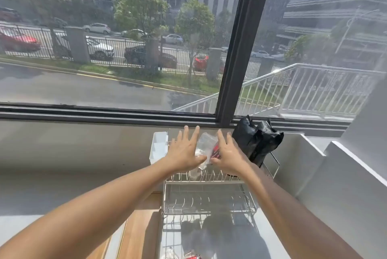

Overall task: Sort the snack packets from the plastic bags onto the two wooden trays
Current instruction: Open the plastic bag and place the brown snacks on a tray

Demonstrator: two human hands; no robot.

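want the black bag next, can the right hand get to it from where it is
Probably yes: the black bag stands on the rack just right of the right hand, nothing between them, though that hand is now on the clear bag.

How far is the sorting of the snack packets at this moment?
Early, it seems. Done: little is visible; some packets lie at the bottom edge, but whether on a tray is unclear. In hand: both hands, left hand and right hand, reach around a clear plastic bag on the wire rack. Left: this bag and the black bag.
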